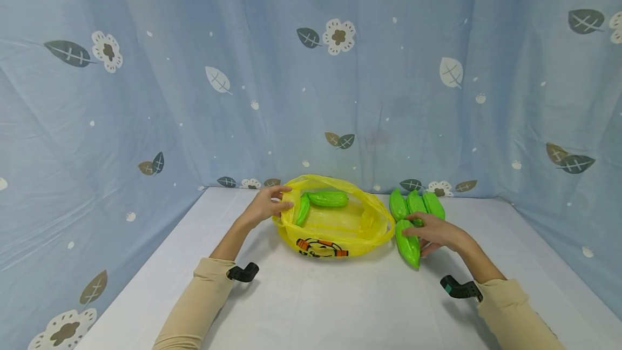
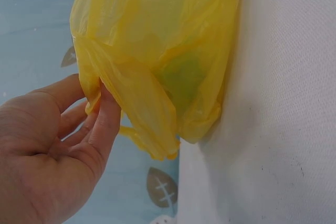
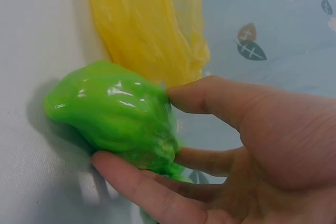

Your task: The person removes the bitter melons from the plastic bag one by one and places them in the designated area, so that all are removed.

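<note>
A yellow plastic bag (image 1: 335, 247) lies with its mouth open on the table. My left hand (image 1: 264, 207) pinches its rim at the left, and in the left wrist view the thumb and fingers hold the thin plastic (image 2: 131, 82). Inside the bag rest two glossy green, fruit-like pieces (image 1: 328, 199). To the right of the bag, my right hand (image 1: 434, 232) grips a long, pointed, shiny green fruit-like piece (image 1: 407, 244). The right wrist view shows thumb and fingers on opposite sides of this green piece (image 3: 115, 108), close beside the bag.
Three more green pieces (image 1: 434, 204) lie side by side behind my right hand, near the table's back edge. A blue curtain (image 1: 311, 96) with leaf and flower prints hangs behind and beside the white table (image 1: 311, 307).
</note>
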Available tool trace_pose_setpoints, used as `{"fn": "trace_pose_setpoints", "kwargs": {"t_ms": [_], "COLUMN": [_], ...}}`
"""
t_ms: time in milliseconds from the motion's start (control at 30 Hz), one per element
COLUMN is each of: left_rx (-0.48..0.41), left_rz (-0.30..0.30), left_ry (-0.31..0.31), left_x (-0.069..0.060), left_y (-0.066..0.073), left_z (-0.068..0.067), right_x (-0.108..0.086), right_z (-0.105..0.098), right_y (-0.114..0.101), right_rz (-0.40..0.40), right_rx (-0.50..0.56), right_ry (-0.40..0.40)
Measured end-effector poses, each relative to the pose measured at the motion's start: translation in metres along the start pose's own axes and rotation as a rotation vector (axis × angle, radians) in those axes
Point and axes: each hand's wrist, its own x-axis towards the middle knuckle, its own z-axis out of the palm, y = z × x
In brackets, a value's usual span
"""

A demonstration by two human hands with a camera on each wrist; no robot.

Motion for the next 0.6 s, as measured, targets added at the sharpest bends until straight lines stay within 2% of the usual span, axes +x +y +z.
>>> {"fn": "trace_pose_setpoints", "kwargs": {"t_ms": [600], "left_rx": [0.010], "left_rz": [0.009], "left_ry": [0.003], "left_x": [0.0001], "left_y": [0.0000], "left_z": [0.0008], "right_x": [0.0004], "right_z": [-0.0019], "right_y": [0.0019], "right_rz": [0.018], "right_rx": [-0.012], "right_ry": [0.001]}}
